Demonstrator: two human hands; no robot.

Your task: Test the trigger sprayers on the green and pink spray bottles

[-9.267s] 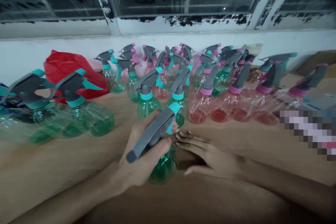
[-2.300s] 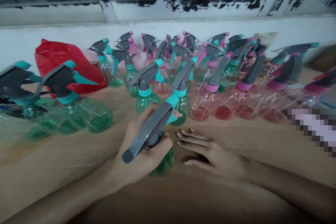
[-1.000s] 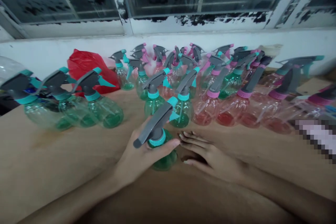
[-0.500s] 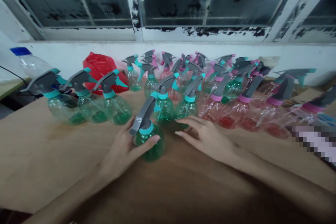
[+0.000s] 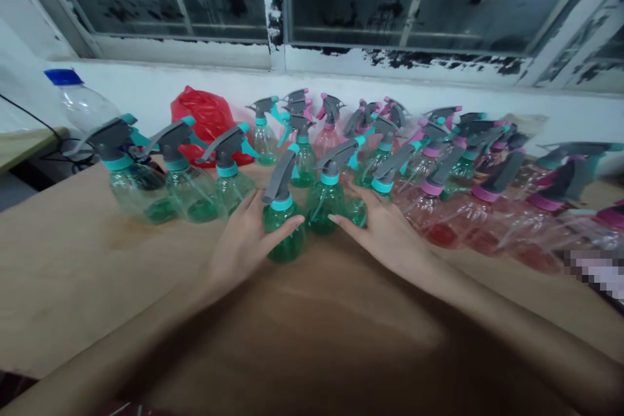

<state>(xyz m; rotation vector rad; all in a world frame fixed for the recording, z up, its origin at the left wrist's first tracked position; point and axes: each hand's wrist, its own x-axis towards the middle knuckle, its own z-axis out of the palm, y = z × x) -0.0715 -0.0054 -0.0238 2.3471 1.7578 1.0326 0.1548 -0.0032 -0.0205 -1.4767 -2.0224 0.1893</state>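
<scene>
My left hand [image 5: 242, 244] wraps the round body of a green spray bottle [image 5: 285, 234] with a grey trigger head and teal collar, standing upright on the wooden table [image 5: 73, 273]. My right hand [image 5: 385, 234] reaches forward with fingers stretched, cupping the side of a second green spray bottle [image 5: 358, 211]. Between the two stands another green bottle [image 5: 325, 198].
Many green and pink spray bottles [image 5: 429, 169] crowd the table's far half up to the white wall. Three green ones [image 5: 166, 175] stand at left. A red plastic bag [image 5: 205, 120] and a clear bottle with a blue cap [image 5: 78, 101] lie further left.
My left hand has slid the green bottle forward toward the group and set it upright. My right hand lifted off the table and reached to a bottle. The view has tilted up.
</scene>
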